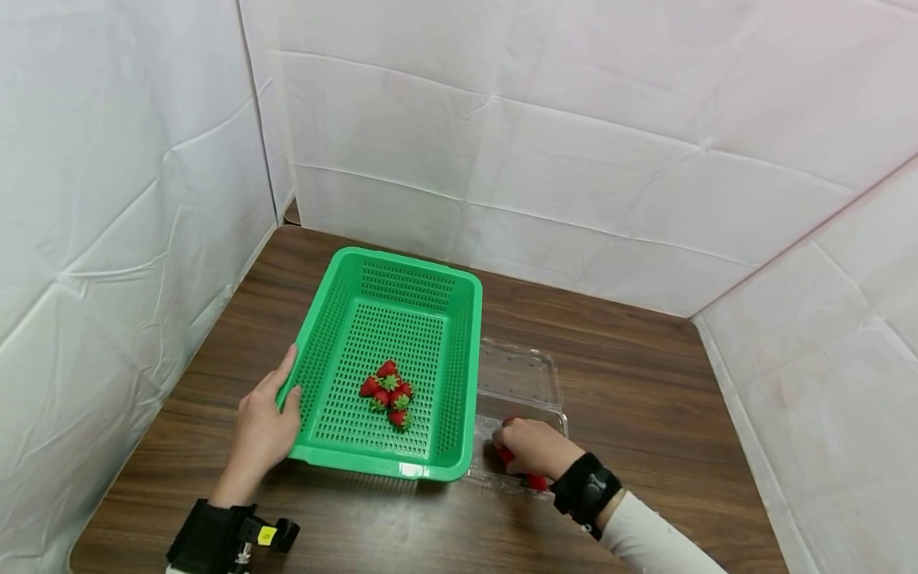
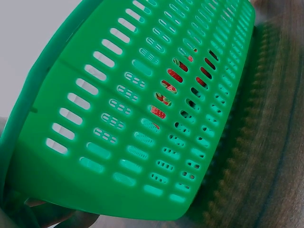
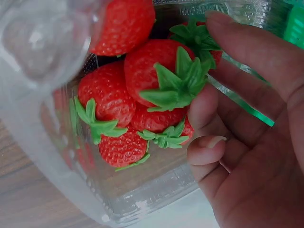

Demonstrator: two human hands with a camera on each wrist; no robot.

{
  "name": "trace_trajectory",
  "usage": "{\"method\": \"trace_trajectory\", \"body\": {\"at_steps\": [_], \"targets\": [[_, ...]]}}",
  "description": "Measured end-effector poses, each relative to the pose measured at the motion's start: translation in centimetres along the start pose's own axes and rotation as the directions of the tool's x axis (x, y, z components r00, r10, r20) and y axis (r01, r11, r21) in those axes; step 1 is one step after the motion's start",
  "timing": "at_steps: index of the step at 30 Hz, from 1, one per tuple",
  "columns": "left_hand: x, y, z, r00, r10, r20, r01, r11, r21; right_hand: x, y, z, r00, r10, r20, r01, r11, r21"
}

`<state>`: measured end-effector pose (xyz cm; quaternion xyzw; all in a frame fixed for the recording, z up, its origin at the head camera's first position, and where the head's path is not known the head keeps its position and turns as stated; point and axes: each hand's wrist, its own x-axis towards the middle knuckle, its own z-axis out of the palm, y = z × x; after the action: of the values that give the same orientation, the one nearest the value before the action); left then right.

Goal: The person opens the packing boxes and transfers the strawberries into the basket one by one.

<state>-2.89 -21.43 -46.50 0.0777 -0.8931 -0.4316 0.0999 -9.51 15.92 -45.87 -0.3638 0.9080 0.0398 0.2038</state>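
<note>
My left hand [image 1: 267, 426] grips the left rim of a green plastic basket [image 1: 469, 383], thumb over the edge. Inside the basket several strawberries [image 1: 390, 391] lie in a small cluster, and some red shows through its slots in the left wrist view. At the basket's right is a clear plastic clamshell box [image 1: 519, 375] with its lid folded back. My right hand [image 3: 256, 118] reaches into it with loosely bent fingers, touching the strawberries [image 3: 156, 71] at their green leaves. No firm hold on one strawberry shows.
A brown wooden table [image 1: 631, 383] carries everything. White sheeting [image 1: 559, 159] walls in the back and both sides. The basket's right side overlaps part of the clear box in the head view.
</note>
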Motion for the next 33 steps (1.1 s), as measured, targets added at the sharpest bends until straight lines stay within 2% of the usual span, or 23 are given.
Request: {"method": "trace_trajectory", "body": {"at_steps": [6,12,24,29,33], "targets": [[-0.1,0.0,0.1,1.0,0.01,-0.013,-0.01,1.0,-0.011,-0.1,-0.2,-0.3,0.999,-0.032,-0.003,0.032,0.999,-0.006],[-0.1,0.2,-0.1,1.0,-0.003,0.004,0.003,0.999,-0.032,-0.2,-0.3,-0.7,0.998,-0.059,-0.023,0.059,0.998,0.009],[-0.1,0.3,-0.2,1.0,-0.024,0.02,0.025,0.998,-0.052,-0.3,-0.1,-2.3,0.989,-0.126,-0.077,0.135,0.984,0.12],[-0.1,0.2,-0.1,1.0,-0.012,0.011,0.012,0.999,-0.043,-0.8,-0.3,-3.9,0.995,-0.089,-0.041,0.095,0.981,0.17],[-0.1,0.1,0.0,1.0,0.001,0.0,-0.001,0.999,-0.038,-1.1,-0.6,-5.5,0.996,-0.072,-0.057,0.082,0.978,0.191]]}}
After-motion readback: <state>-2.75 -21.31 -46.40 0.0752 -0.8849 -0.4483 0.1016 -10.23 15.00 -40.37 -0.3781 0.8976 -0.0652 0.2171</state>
